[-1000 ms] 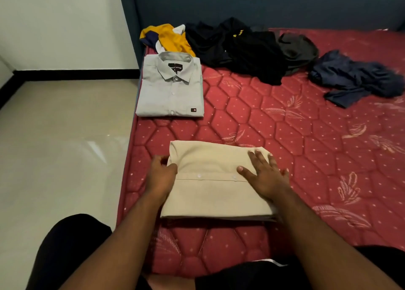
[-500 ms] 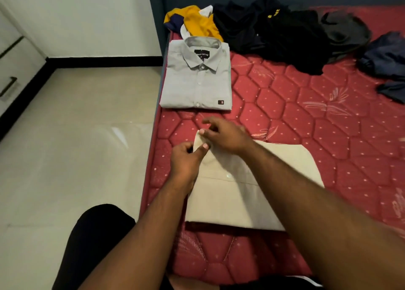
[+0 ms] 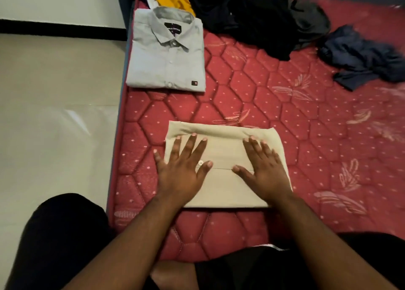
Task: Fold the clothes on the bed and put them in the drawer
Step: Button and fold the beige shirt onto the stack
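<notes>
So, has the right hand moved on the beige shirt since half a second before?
Yes. The right hand left the far-left corner of the beige shirt and now lies flat on its right half, farther from the folded grey shirt.

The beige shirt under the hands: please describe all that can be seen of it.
The beige shirt is folded into a flat rectangle of smooth, thin-looking cloth. It lies on the red quilted mattress, near its left edge and below the folded grey shirt, apart from it. A button placket crosses it, with one white button showing. The left hand and right hand press flat on it, fingers spread.
</notes>
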The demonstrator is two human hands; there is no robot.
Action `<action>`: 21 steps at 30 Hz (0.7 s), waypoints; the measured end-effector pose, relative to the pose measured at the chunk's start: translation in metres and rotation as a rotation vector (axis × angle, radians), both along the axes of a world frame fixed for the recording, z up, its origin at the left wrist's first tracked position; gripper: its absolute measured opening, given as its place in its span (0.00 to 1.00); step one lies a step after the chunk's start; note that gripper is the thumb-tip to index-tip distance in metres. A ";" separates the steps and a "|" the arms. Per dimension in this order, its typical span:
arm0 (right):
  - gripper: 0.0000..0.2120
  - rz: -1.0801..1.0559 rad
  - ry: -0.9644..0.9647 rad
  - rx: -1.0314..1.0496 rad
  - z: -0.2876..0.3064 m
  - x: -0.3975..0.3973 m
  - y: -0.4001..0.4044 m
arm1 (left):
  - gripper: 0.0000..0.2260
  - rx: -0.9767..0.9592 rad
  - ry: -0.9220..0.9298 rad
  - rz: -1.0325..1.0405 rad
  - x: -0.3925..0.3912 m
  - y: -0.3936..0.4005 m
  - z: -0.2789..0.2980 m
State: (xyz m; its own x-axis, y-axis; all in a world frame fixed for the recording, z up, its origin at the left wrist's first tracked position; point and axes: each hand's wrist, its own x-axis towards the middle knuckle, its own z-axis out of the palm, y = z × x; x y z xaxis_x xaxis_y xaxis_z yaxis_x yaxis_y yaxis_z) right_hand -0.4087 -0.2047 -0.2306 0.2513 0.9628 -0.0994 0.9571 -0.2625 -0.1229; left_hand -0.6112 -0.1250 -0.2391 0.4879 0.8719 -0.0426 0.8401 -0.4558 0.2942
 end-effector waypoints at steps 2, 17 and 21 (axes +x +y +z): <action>0.41 -0.093 0.002 -0.111 -0.002 0.016 0.001 | 0.27 -0.024 0.054 0.035 0.001 0.002 -0.011; 0.28 -0.156 0.652 0.333 0.020 0.075 0.015 | 0.35 0.173 0.061 -0.120 0.061 -0.006 0.014; 0.17 -0.374 1.043 0.203 0.041 0.107 0.057 | 0.34 0.205 0.070 -0.335 0.102 -0.041 0.000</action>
State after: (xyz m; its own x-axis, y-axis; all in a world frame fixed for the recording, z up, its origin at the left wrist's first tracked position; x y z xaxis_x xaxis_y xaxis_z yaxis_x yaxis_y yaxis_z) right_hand -0.3015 -0.1477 -0.1901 0.4134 0.8664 -0.2799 0.2262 -0.3955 -0.8902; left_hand -0.5089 -0.1663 -0.2386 0.7491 0.6585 0.0723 0.6495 -0.7515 0.1156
